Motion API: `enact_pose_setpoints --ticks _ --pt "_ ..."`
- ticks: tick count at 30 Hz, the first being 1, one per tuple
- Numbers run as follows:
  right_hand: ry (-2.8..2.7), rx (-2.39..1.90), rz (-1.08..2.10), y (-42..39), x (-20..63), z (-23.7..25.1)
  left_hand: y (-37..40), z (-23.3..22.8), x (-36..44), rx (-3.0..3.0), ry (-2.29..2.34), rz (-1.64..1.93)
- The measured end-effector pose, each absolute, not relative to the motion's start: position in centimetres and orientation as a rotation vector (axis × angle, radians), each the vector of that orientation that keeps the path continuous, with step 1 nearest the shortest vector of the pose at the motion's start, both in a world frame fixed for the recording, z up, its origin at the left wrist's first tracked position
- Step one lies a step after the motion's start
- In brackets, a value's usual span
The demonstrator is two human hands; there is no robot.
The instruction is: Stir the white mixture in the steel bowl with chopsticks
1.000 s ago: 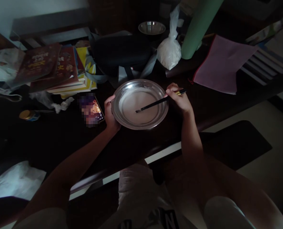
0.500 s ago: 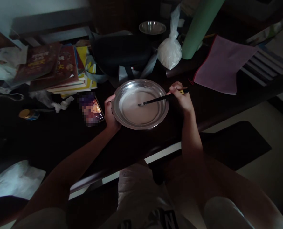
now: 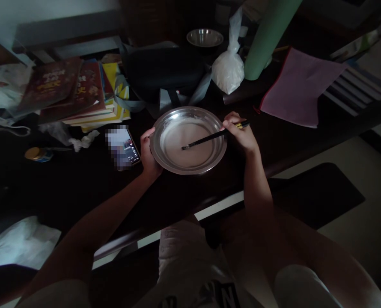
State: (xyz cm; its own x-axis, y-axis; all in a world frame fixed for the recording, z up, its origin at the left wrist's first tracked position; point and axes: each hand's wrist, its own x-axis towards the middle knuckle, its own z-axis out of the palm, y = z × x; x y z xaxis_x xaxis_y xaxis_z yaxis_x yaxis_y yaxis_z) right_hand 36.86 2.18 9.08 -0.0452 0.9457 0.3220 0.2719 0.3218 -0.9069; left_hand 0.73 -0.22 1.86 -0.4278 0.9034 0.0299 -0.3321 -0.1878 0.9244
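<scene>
Gripping the rim of the plate [image 3: 188, 140] with your left hand [image 3: 148, 152], fingers curled shut on its edge, you are keeping it from sliding on the dark table [image 3: 65, 184]. Your right hand [image 3: 242, 134] is pinching the chopsticks [image 3: 214, 136] closed, tips dipping into the pale liquid at the plate's middle. The phone [image 3: 123, 147] is lying just beside your left hand

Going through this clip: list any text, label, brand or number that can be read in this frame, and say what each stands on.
"N": a large pale letter on the person's dark shirt, cut off by the frame edge.
Gold lettering on the dark red book covers: too blurred to read.
Phone screen: blurred out, unreadable.
Nothing on the steel plate, chopsticks or white bag.
</scene>
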Motion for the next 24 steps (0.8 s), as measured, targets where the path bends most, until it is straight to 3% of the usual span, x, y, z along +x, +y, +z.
enact_pose_setpoints --ticks 24 --pt "-1.481 -1.191 0.794 2.0 36.8 9.6 -0.1 0.7 0.1 0.891 1.140 1.728"
